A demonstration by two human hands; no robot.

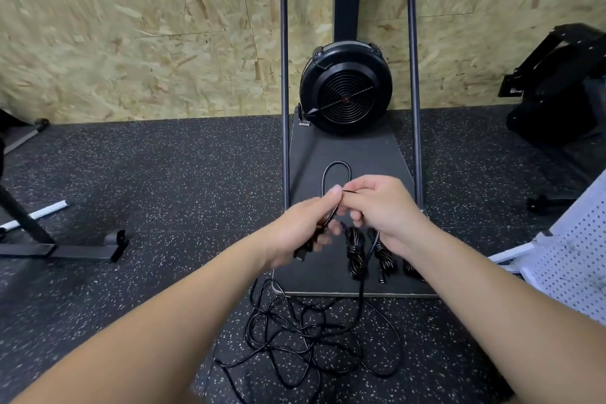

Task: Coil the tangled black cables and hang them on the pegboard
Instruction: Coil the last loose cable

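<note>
White perforated pegboard (572,259) leans far right, nothing hung on it. Loose black cable tangle (305,338) on the speckled floor feeds up to the hands; knots there likely snag the pull. Three coiled black bundles (355,252) sit on the dark platform (360,154). Left hand (306,226) grips the plug end, right hand (382,207) pinches the thin loop (336,174), which may slip

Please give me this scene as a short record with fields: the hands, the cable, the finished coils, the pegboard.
left hand: grips the cable
right hand: pinches the cable
cable in hands: small loop above the hands, the rest hangs down
tangled cables: loose on the floor
coiled bundles: on the black platform, beneath the hands
pegboard: white, at the right edge, no cable seen on it
</note>
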